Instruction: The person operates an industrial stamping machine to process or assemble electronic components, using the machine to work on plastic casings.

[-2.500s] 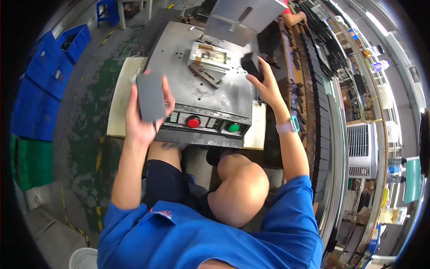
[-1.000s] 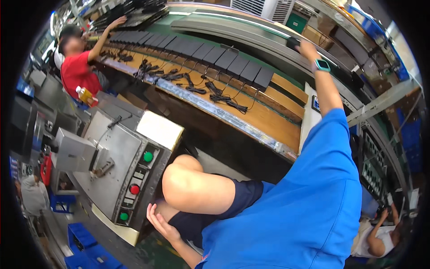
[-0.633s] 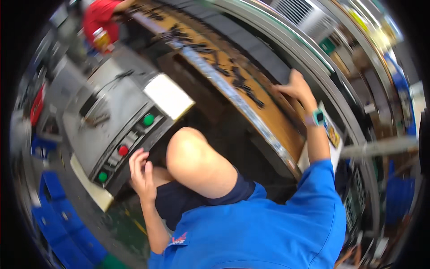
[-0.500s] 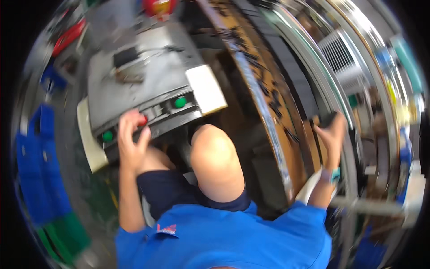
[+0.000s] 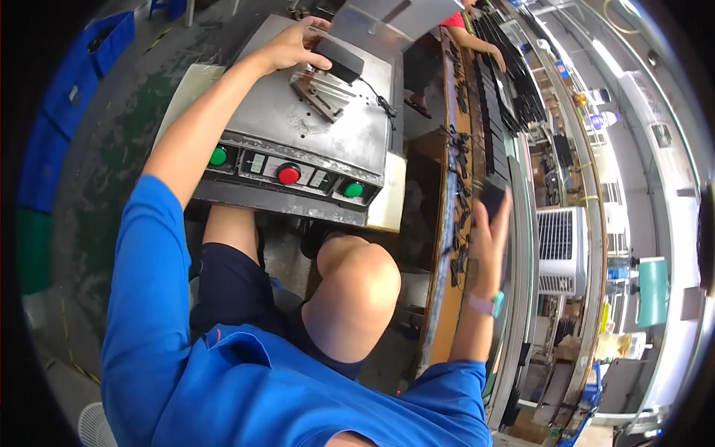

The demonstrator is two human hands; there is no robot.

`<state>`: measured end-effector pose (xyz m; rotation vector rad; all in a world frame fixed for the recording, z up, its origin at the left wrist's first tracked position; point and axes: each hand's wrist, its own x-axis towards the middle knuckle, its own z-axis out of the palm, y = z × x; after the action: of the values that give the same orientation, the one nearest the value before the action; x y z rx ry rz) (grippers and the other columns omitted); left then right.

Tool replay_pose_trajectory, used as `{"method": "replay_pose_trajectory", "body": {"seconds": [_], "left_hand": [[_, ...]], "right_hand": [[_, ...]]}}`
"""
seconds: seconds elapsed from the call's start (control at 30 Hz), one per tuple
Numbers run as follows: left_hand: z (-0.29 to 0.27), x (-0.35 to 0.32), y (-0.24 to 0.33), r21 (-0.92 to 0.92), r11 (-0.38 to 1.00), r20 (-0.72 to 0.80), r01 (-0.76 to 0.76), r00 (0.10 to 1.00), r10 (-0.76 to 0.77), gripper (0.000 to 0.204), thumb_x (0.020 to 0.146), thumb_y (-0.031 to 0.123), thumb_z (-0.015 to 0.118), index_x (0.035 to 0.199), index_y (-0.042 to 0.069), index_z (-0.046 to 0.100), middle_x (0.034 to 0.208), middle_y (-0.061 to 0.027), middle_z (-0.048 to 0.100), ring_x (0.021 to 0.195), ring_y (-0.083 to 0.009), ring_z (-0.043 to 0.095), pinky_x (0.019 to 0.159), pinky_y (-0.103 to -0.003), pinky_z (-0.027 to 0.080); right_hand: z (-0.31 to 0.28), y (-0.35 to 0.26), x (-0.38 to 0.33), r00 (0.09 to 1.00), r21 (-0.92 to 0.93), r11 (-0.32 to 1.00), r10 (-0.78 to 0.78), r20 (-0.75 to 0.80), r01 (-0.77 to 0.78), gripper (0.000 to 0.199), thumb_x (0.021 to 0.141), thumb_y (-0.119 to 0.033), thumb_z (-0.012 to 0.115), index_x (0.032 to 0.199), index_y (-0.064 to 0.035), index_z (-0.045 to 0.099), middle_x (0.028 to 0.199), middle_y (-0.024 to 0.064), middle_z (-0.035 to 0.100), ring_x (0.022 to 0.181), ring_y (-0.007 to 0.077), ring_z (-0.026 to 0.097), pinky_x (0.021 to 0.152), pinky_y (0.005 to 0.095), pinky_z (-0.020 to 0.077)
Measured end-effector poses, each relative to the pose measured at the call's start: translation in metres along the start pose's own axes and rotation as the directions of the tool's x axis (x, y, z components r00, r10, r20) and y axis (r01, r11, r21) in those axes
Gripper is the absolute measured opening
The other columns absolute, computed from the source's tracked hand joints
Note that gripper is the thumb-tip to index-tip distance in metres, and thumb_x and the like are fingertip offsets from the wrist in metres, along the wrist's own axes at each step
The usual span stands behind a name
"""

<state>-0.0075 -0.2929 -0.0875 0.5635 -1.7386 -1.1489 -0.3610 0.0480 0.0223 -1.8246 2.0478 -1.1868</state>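
Observation:
My left hand (image 5: pixel 298 46) reaches over the metal machine table (image 5: pixel 257 112), its fingers and thumb closed around one end of a black power adapter (image 5: pixel 340 59). That adapter rests at a metal fixture (image 5: pixel 322 97), and its dark cable (image 5: pixel 383 104) lies bunched to the right. Over the conveyor side, my right hand (image 5: pixel 489 242) grips another black adapter (image 5: pixel 493 195) between thumb and fingers, slightly blurred. A red button (image 5: pixel 288 173) sits on the machine's front panel between two green buttons, one of them the right green button (image 5: pixel 353 189).
A wooden ledge (image 5: pixel 439 313) with several bunched cables runs along my right, beside a row of black adapters (image 5: pixel 493 112). Another person's hand (image 5: pixel 497 59) reaches over the far end. A white fan unit (image 5: pixel 562 249) stands farther right; blue bins (image 5: pixel 52 156) are at left.
My left hand has moved from beside the red button up to the adapter at the fixture and closed on it. My right hand, holding an adapter, has come inward; the view has turned.

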Motion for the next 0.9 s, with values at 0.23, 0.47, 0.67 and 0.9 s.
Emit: {"method": "replay_pose_trajectory", "body": {"seconds": [0.23,0.47,0.67,0.9], "left_hand": [[0.016,-0.146,0.099,-0.994,0.088,-0.097,-0.067,0.911,-0.402,0.047,0.101,0.03,0.049,0.144,0.015,0.04,0.129,-0.0126,0.052,0.113,-0.0207,0.055,0.097,-0.038,0.045],[0.033,-0.303,0.118,-0.973,0.214,-0.202,-0.088,0.777,-0.596,0.053,0.099,0.035,0.051,0.147,0.018,0.034,0.117,-0.0142,0.053,0.099,-0.0203,0.057,0.079,-0.034,0.051],[0.041,-0.31,0.114,-0.751,0.619,-0.336,0.231,0.673,-0.659,0.055,0.087,0.009,0.063,0.138,0.013,0.041,0.112,-0.0128,0.055,0.094,-0.0186,0.059,0.079,-0.031,0.051],[0.059,-0.267,0.111,-0.609,0.721,-0.361,0.329,0.695,-0.622,0.061,0.08,0.004,0.065,0.136,0.012,0.041,0.103,-0.0099,0.059,0.089,-0.0165,0.06,0.079,-0.03,0.049]], "right_hand": [[0.128,0.014,0.115,0.976,0.332,0.937,0.038,0.213,-0.108,0.067,0.088,-0.009,0.071,0.146,-0.0001,0.038,0.118,0.0088,0.061,0.099,0.0133,0.057,0.083,0.0274,0.0473],[0.243,-0.021,0.208,0.544,-0.069,0.545,-0.803,0.243,0.835,0.069,0.085,-0.019,0.074,0.146,-0.0123,0.043,0.1,0.0106,0.063,0.08,0.0232,0.06,0.073,0.0344,0.0489],[0.262,-0.062,0.198,0.536,-0.138,0.532,-0.734,0.417,0.835,0.064,0.087,-0.021,0.069,0.145,-0.0201,0.044,0.104,0.0167,0.059,0.093,0.035,0.057,0.085,0.0426,0.0472],[0.261,-0.064,0.204,0.464,-0.094,0.506,-0.681,0.566,0.857,0.062,0.09,-0.018,0.064,0.147,-0.0235,0.04,0.107,0.0188,0.057,0.098,0.037,0.057,0.087,0.0439,0.0471]]}}
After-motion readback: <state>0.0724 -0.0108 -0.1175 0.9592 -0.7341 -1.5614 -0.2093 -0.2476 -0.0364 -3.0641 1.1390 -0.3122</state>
